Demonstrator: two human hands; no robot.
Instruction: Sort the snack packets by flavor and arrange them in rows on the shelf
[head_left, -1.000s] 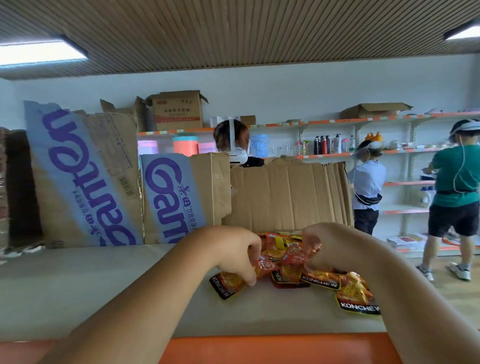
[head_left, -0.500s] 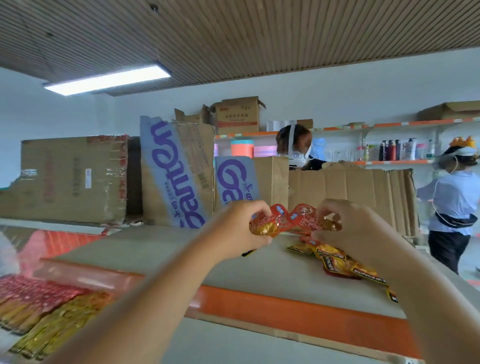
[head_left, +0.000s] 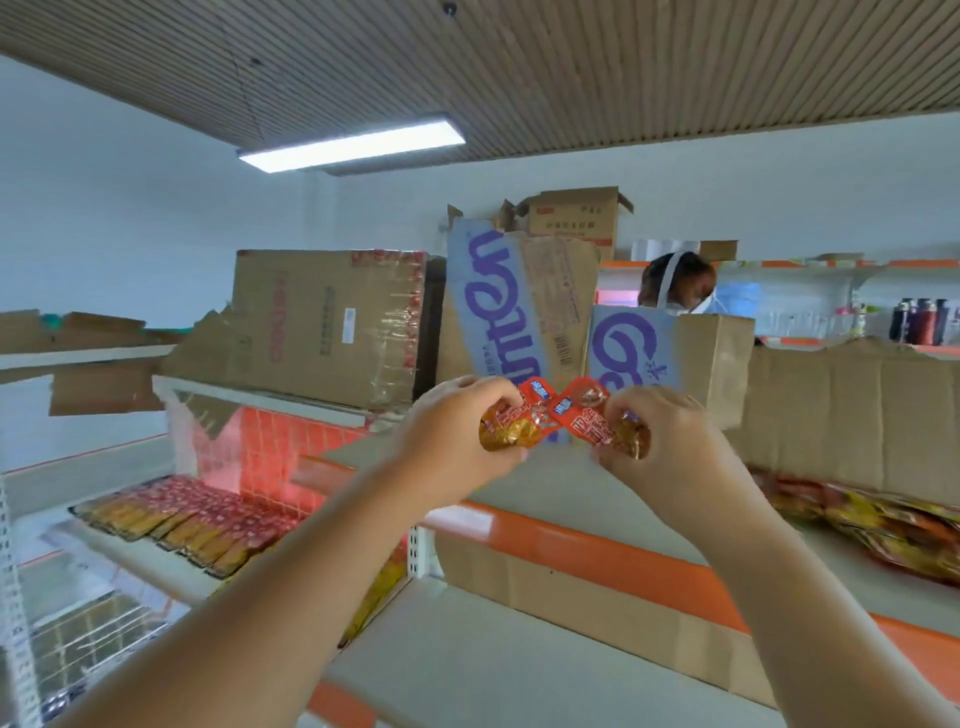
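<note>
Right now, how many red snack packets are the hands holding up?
2. One red snack packet is pinched in the left hand, and a second packet in the right hand, their top corners meeting. More could be stacked behind them, hidden.

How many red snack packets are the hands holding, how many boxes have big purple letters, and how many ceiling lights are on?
Red snack packets: 2, the left packet in the left hand, the right packet in the right hand.
Purple-lettered boxes: 2, the tall box and the short box.
Ceiling light, lit: 1.
Total: 5.
</note>
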